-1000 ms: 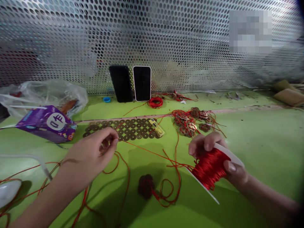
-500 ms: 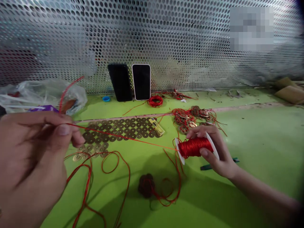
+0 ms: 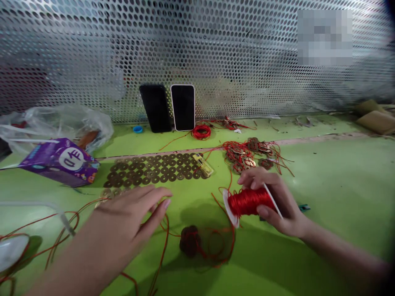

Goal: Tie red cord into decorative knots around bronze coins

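My right hand (image 3: 274, 197) is wrapped round a white spool of red cord (image 3: 248, 201), held just above the green table (image 3: 339, 181). My left hand (image 3: 129, 218) stretches out flat over the table, fingers apart, with nothing in it. Its fingertips are close to the rows of brown coins (image 3: 154, 170) and above loose loops of red cord (image 3: 160, 242). A dark knotted bundle of coins (image 3: 189, 240) lies between my two hands.
Two phones (image 3: 182, 107) lean against the perforated metal wall. A purple box (image 3: 58, 162) and a clear plastic bag (image 3: 61, 121) sit at the left. A pile of coins tied with red cord (image 3: 247, 156), a small red coil (image 3: 201, 132) and a yellow lighter (image 3: 203, 164) lie behind.
My left hand let go of the cord it had pulled up to the left and came down flat over the table. My right hand kept the spool, lowering it slightly.
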`<state>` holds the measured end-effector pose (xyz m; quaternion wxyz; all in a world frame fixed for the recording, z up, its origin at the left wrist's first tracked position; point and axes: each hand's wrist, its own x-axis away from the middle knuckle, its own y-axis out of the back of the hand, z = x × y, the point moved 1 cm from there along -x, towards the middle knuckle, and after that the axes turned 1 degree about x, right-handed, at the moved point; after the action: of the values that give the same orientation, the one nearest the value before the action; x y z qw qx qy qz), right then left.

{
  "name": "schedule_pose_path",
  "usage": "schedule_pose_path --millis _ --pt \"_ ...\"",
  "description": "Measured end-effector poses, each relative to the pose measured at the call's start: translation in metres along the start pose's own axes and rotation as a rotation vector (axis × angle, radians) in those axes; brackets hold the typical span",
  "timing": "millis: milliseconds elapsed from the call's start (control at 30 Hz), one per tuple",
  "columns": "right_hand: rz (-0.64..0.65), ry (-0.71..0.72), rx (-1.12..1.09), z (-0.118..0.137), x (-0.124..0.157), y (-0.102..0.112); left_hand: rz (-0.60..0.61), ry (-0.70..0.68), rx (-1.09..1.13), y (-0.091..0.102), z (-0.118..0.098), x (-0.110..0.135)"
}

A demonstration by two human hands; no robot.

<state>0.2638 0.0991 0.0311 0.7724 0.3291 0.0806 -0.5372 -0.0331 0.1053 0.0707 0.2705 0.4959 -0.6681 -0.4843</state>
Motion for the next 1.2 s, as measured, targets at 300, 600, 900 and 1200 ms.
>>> schedule_pose_path --millis 300,600,900,1200 --pt "0.191 0.035 -0.177 0.017 0.003 -0.015 0.343 -0.259 0.406 -0.037 -0.040 -0.004" --pt "0.201 0.006 -0.138 0.015 0.002 -0.015 0.411 0.063 0.660 -0.029 -0.033 0.001" --pt "0.046 -0.123 -0.203 0.011 0.004 -0.016 -0.188 -0.028 0.431 -0.040 -0.035 0.003" --pt "-0.210 -0.130 -0.022 0.016 0.001 -0.017 0.221 -0.381 0.073 -0.087 -0.058 0.011"
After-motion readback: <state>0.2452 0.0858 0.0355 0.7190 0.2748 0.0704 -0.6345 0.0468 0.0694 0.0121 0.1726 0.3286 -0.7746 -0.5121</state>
